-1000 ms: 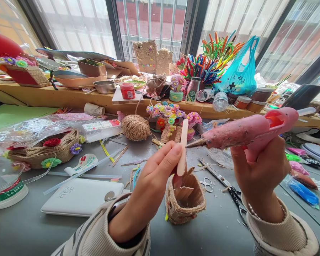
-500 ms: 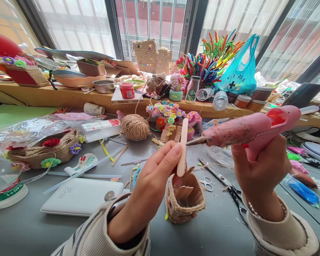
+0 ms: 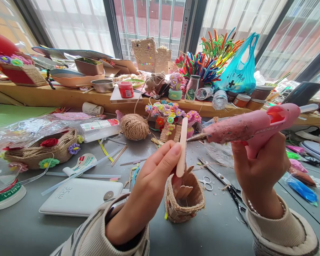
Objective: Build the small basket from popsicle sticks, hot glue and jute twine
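Between thumb and fingers, my left hand [image 3: 156, 170] pinches a wooden craft stick [image 3: 182, 149], which stands nearly upright. My right hand [image 3: 260, 170] grips the handle of a pink hot glue gun [image 3: 234, 126] smeared with residue. Its metal nozzle points left and meets or nearly meets the stick's right edge; any glue there is too small to make out. Below the stick sits a small twine-wrapped basket [image 3: 185, 209] with a few wooden stick ends showing inside. Part of its back left rim is hidden behind my left hand.
Large black-handled scissors [image 3: 226, 183] and small white scissors [image 3: 207, 183] lie right of the basket. A white power bank [image 3: 80, 197] is at left. Behind are a twine ball [image 3: 135, 127], a flower-trimmed basket [image 3: 40, 151] and a crowded ledge [image 3: 80, 100].
Both hands stay almost still, with the nozzle kept at the stick's right edge. The view has shifted very slightly.
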The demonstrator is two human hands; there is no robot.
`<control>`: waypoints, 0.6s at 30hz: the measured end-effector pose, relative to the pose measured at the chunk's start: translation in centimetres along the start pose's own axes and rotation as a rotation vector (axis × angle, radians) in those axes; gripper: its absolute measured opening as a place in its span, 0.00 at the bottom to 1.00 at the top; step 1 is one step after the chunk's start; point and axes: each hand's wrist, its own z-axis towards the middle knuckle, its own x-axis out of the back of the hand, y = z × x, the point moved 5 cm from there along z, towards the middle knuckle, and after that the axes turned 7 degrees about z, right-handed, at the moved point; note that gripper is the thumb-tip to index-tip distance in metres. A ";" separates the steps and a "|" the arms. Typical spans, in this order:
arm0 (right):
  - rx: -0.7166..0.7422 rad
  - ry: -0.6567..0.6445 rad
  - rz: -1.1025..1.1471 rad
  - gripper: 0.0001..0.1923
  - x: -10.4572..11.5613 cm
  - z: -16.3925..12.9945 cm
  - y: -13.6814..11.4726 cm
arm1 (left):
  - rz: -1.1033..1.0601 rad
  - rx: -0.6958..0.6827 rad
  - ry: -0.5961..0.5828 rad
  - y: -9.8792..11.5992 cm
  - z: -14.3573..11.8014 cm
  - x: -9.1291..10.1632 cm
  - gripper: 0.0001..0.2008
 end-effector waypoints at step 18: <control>0.076 0.010 -0.004 0.14 -0.2 0.3 0.0 | -0.015 0.018 0.003 -0.2 0.0 -0.1 0.16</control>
